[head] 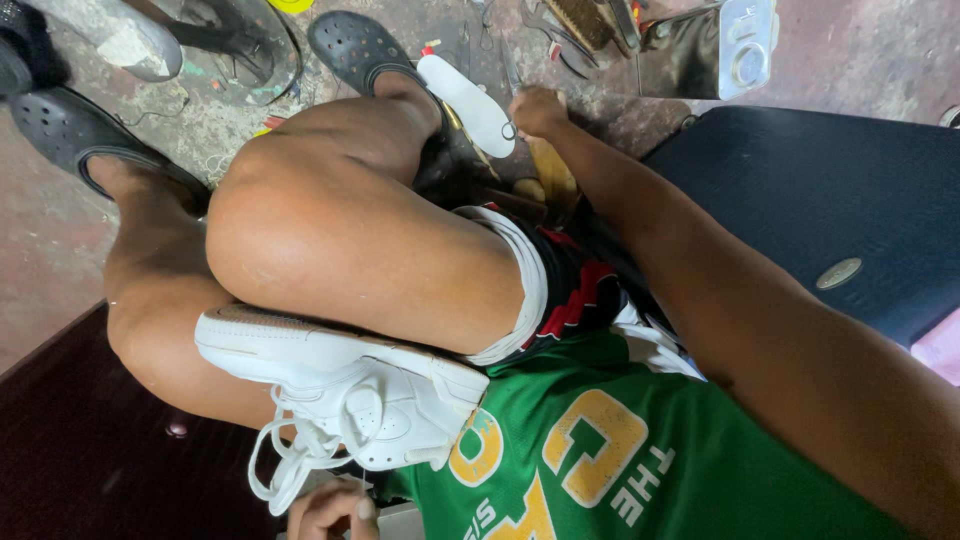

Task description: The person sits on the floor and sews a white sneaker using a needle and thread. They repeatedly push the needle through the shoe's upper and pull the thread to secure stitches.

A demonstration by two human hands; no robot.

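Observation:
A white sneaker [340, 385] lies sole up, wedged under my bent thigh against my green shirt, its laces [285, 455] hanging loose. My left hand [330, 512] is at the bottom edge just below the laces, fingers curled and mostly cut off by the frame. My right arm reaches across to the floor, where my right hand [538, 110] rests with curled fingers at the end of a white insole [470, 95]. What its fingers hold is hidden.
Both my feet wear black clogs [65, 125] on the stained concrete floor. Past the insole lie a brush [580, 20], metal hand tools [555, 45] and a shiny metal box [745, 40]. A wooden block [552, 175] sits under my right wrist. A dark blue cushion [800, 190] fills the right.

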